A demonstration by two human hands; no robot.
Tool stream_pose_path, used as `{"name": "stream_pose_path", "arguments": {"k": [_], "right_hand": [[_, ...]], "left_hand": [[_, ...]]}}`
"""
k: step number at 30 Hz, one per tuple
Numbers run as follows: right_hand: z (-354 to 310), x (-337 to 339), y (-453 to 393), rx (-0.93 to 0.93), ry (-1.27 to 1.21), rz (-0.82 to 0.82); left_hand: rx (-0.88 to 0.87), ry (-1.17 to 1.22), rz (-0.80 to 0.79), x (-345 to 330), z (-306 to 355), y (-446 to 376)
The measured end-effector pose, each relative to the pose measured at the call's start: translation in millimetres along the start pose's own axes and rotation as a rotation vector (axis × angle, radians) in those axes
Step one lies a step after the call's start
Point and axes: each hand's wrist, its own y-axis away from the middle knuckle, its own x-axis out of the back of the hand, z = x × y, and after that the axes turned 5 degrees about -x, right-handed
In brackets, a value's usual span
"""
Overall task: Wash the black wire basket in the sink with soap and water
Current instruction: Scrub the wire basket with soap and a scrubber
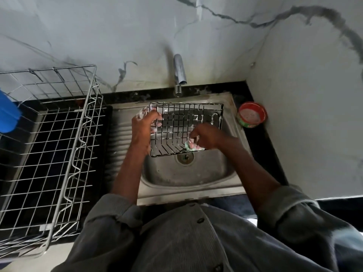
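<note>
The left hand [144, 122] grips the left rim of the black wire basket [186, 128], fingers curled over the top wire, with suds on the fingertips and a lump of foam just beyond the knuckles. The right hand [204, 135] is closed around a soapy sponge [191, 145], pale green and pink, and presses it against the basket's near right corner. Between the two hands the basket is held tilted above the bowl of the steel sink [227, 169], its far rim raised toward the wall and its near edge lower, just above the drain [185, 157]. Flecks of foam cling to the wires, thickest toward the far right corner.

Straight beyond the hands, the chrome tap [179, 72] reaches out from the marble wall over the far edge of the sink; no water shows at its spout. To the right of the right hand, on the black counter [261, 142] beside the sink's rim, stands a small round red and green tub [252, 114] holding a pale soap paste. Left of the left hand lies the sink's ribbed draining board, and past it a large steel wire rack [59, 146] stands on the counter. A blue object [7, 112], cut off by the frame edge, lies at the rack's far left. Both forearms are bare, with grey sleeves pushed up near the elbows.
</note>
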Motion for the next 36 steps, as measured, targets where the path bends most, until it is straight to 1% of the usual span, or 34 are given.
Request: {"name": "stream_pose_path", "arguments": {"k": [2,3,4,6,8,12,13,14,16,18,20,21,24,27,30,31,34,35,36], "right_hand": [[-3.8,-8.9,-0.5,-0.081,-0.043,0.156],[-5.6,-16.4,-2.1,-0.129,-0.064,0.198],[-5.7,-23.2,-3.9,-0.165,-0.082,0.207],[-3.2,-28.2,-5.6,-0.170,-0.096,0.199],[3.9,-18.0,-3.9,-0.130,-0.067,0.138],[19.0,9.0,5.7,-0.118,-0.054,-0.215],[24.1,11.2,8.2,-0.126,-0.042,-0.233],[29.5,11.4,8.1,-0.138,-0.029,-0.194],[37.4,6.9,8.2,-0.164,-0.030,0.003],[35.7,-0.7,7.8,-0.185,-0.086,0.178],[23.4,-5.7,7.6,-0.168,-0.127,0.268],[15.8,-7.8,7.7,-0.153,-0.124,0.271],[1.5,-13.5,5.2,-0.067,-0.026,0.181],[5.4,-16.6,3.9,-0.055,0.079,0.109],[3.7,-12.7,1.8,-0.113,0.151,0.055],[0.2,-10.1,1.1,-0.144,0.176,0.067],[-1.2,-3.9,4.4,-0.240,0.191,0.150],[1.7,-1.7,6.9,-0.269,0.165,0.189],[5.3,0.4,7.6,-0.311,0.091,0.239]], "left_hand": [[-0.014,0.007,-0.023,-2.9,4.4,-2.1],[-0.022,0.012,-0.043,-3.5,7.3,-3.8],[-0.031,0.015,-0.065,-4.8,10.1,-5.1],[-0.049,0.005,-0.076,-7.5,12.0,-5.3],[-0.055,-0.015,-0.050,-9.7,7.2,-3.7],[-0.014,-0.018,0.013,-7.3,-2.3,-0.8],[-0.005,-0.022,0.029,-5.9,-3.4,-1.8],[-0.003,-0.028,0.046,-4.7,-4.2,-3.3],[-0.005,-0.045,0.068,-3.4,-4.3,-6.0],[-0.009,-0.056,0.073,-3.5,-2.7,-5.6],[-0.016,-0.068,0.055,-4.4,-0.8,-5.1],[-0.019,-0.074,0.036,-5.7,1.0,-4.7],[-0.039,-0.099,-0.029,-10.9,9.0,-4.5],[-0.080,-0.109,-0.015,-13.1,17.0,-3.5],[-0.068,-0.051,0.052,-13.3,11.7,-0.1],[-0.051,-0.033,0.079,-12.7,8.0,-1.4],[0.064,-0.052,0.253,-11.0,5.7,-9.0],[0.094,-0.099,0.316,-9.7,8.0,-11.1],[0.099,-0.154,0.345,-7.8,11.6,-11.6]]}}
